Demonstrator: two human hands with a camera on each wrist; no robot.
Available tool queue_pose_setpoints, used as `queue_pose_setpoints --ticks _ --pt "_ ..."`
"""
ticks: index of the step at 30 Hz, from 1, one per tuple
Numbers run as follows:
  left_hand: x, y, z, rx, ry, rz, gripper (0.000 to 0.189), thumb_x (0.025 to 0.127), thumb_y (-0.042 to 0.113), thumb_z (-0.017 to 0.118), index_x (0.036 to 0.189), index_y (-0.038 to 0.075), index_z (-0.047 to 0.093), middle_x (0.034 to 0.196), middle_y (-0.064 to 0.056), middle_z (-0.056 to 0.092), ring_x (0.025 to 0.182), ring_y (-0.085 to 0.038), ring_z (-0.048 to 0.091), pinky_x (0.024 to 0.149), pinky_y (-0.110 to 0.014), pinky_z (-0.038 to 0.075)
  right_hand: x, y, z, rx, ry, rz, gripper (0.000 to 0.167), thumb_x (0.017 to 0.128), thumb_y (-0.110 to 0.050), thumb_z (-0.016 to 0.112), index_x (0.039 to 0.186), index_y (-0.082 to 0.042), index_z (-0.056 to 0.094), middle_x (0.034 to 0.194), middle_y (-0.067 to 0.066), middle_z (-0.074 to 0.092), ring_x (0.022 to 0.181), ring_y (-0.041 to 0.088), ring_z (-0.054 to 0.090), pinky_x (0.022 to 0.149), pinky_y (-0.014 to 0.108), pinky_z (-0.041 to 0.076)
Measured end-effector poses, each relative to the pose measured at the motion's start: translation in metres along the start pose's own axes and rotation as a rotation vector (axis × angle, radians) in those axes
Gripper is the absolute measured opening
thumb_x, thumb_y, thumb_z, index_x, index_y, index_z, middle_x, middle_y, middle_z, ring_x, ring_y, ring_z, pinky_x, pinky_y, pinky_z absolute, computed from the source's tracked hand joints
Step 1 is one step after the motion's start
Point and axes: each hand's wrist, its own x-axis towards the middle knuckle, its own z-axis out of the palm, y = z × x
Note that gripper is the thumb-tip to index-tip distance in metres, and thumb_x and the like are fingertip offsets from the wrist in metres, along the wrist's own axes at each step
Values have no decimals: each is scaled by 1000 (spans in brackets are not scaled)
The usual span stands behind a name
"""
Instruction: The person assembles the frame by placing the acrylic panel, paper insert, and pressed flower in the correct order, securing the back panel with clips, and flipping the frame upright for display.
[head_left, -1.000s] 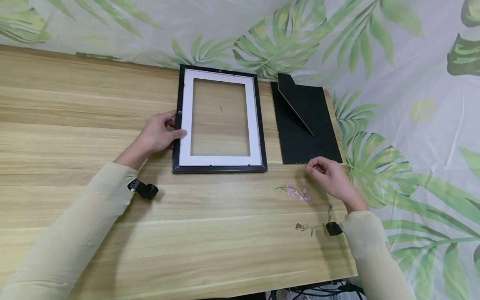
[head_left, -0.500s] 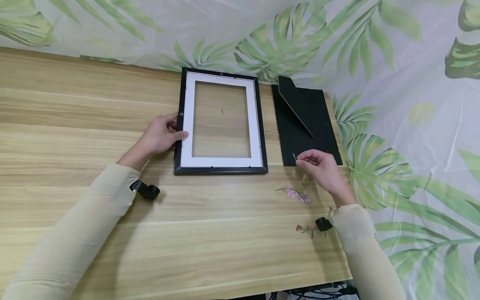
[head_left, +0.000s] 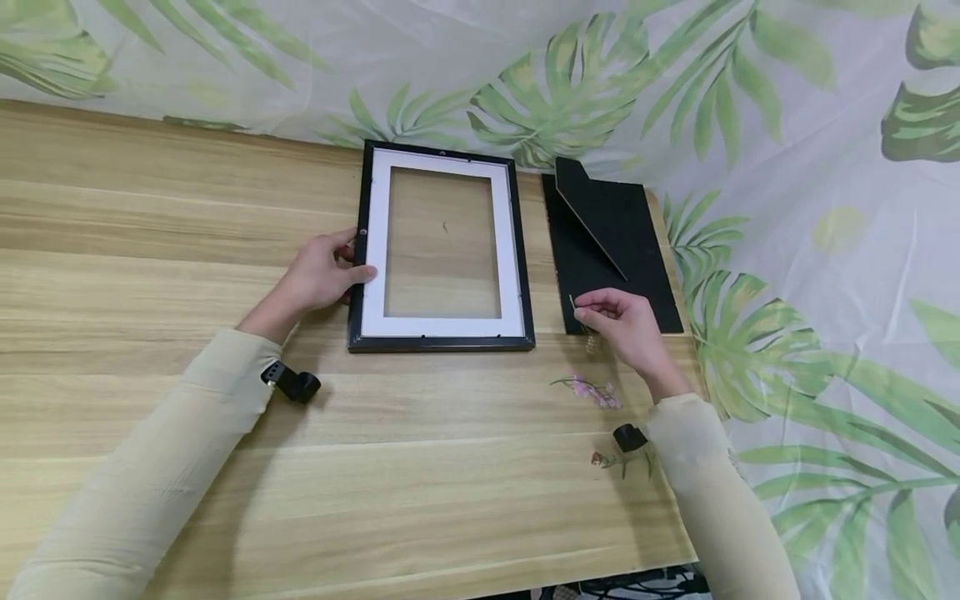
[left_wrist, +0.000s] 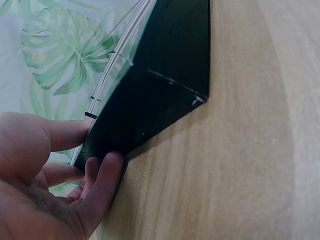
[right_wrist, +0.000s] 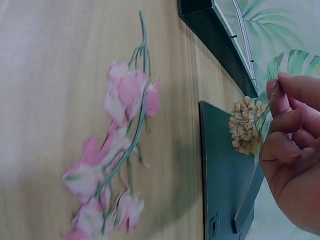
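My left hand (head_left: pixel 322 271) grips the left side of a black picture frame (head_left: pixel 442 343), thumb on the white mat (head_left: pixel 378 250) and fingers along the outer edge. Through the mat's window the wood shows, with a tiny dark speck inside. My right hand (head_left: pixel 622 325) pinches the thin stem of a dried flower between thumb and fingertips, above the near edge of the black backboard (head_left: pixel 611 204). In the right wrist view the dried flower (right_wrist: pixel 245 125) has a beige, clustered head hanging below the fingers. A pink flower sprig (right_wrist: pixel 127 95) lies on the table nearby.
A black easel leg (head_left: pixel 585 204) stands up from the backboard. Near the right forearm lies a sprig with a small red flower (head_left: pixel 597 459). A leaf-patterned cloth (head_left: pixel 420 50) borders the wooden table (head_left: pixel 375 500) behind and at right. Cables (head_left: pixel 637 583) show below the front edge.
My right hand has moved left and slightly away from me with the dried flower, from the backboard's right part towards its left corner. My left hand keeps its grip on the frame.
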Motion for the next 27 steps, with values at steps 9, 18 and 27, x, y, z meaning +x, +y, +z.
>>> queue_pose_setpoints --ticks 9,18,27 --pt "1 -4 0 -10 10 11 72 99 10 65 159 6 25 121 -23 53 77 -25 58 60 -34 58 12 -8 9 -9 13 2 21 94 -15 74 107 1 74 99 15 71 84 15 66 71 20 54" --pt "1 -3 0 -22 9 14 72 99 10 65 159 5 25 122 -24 52 77 -25 58 60 -34 58 29 -22 22 11 2 -28 21 94 -12 73 109 3 72 100 13 71 85 16 65 75 21 54" --pt "-1 -2 -1 -37 5 7 73 99 10 65 159 5 24 124 -25 52 80 -26 58 60 -33 58 52 -38 42 14 -9 -28 18 95 -13 72 107 0 74 101 12 71 82 18 61 69 24 51"
